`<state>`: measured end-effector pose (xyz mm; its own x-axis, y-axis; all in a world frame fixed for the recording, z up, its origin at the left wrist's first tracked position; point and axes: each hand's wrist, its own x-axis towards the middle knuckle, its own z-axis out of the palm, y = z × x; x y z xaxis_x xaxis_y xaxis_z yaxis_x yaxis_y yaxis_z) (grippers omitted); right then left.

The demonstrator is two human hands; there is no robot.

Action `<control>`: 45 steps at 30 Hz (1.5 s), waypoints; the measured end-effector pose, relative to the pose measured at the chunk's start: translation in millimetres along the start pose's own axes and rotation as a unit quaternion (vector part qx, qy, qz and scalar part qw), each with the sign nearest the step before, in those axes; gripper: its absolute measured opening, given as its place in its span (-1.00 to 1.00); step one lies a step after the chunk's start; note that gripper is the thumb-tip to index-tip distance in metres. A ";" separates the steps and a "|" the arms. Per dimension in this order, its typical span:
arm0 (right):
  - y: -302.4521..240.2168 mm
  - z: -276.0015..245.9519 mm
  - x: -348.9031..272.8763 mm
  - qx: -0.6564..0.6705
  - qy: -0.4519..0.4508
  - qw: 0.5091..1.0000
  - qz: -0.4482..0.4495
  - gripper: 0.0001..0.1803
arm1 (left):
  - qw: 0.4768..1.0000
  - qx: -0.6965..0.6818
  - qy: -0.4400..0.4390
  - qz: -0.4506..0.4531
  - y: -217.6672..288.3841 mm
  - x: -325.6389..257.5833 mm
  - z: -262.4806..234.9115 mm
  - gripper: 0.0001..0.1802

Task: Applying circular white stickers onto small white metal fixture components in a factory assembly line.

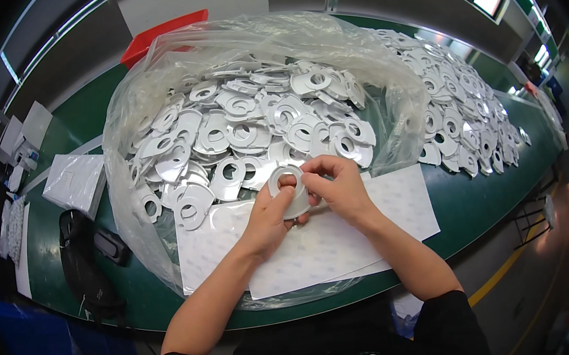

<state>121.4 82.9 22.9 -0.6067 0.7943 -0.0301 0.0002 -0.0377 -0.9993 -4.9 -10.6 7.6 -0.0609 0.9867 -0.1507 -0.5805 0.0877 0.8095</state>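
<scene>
the lower half of the flat silvery plastic ring piece (288, 189) is covered by the fingers of the left hand (268, 220) and the right hand (340, 186), so its outline there cannot be told. the clear crinkled plastic bag (122, 131) veils the silvery pieces under its folds. the red plastic bin (161, 33) shows only one corner behind the bag. the white paper sheets (396, 201) are partly under both forearms. the black bag (84, 265) on the green worktop (478, 200) is too dark to read. small white items at far left (12, 156) are too small to tell.
</scene>
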 end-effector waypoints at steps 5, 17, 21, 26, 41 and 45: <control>-3.1 -1.4 -1.4 0.004 0.002 1.000 0.013 -0.87 | 1.000 0.019 -0.019 0.003 -2.8 -0.8 -0.3 -0.79; -7.0 5.6 -9.0 -0.136 0.071 0.988 -0.001 -0.58 | 0.989 0.123 -0.079 -0.038 -5.0 -1.9 -2.8 -0.08; -14.2 7.4 -13.5 -0.349 0.107 0.926 -0.095 -0.54 | 0.992 0.102 -0.050 -0.059 -1.7 -4.1 0.9 -0.07; -22.1 5.7 -17.8 -0.430 0.065 0.887 -0.155 -0.51 | 0.995 0.014 0.010 -0.097 2.4 -0.9 -0.9 -0.08; -28.8 2.1 -17.6 -0.345 0.004 0.936 -0.071 -0.70 | 0.987 -0.036 -0.042 -0.150 10.8 2.4 -6.3 -0.10; -23.0 -1.3 -15.5 -0.329 0.005 0.942 -0.062 -0.70 | 0.982 -0.042 -0.086 -0.165 12.1 2.4 -8.4 -0.08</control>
<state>131.8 72.3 46.2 -0.6273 0.7734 0.0913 0.4239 0.4375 -0.7930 -18.9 -8.3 12.3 0.2756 0.9153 -0.2939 -0.6109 0.4028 0.6815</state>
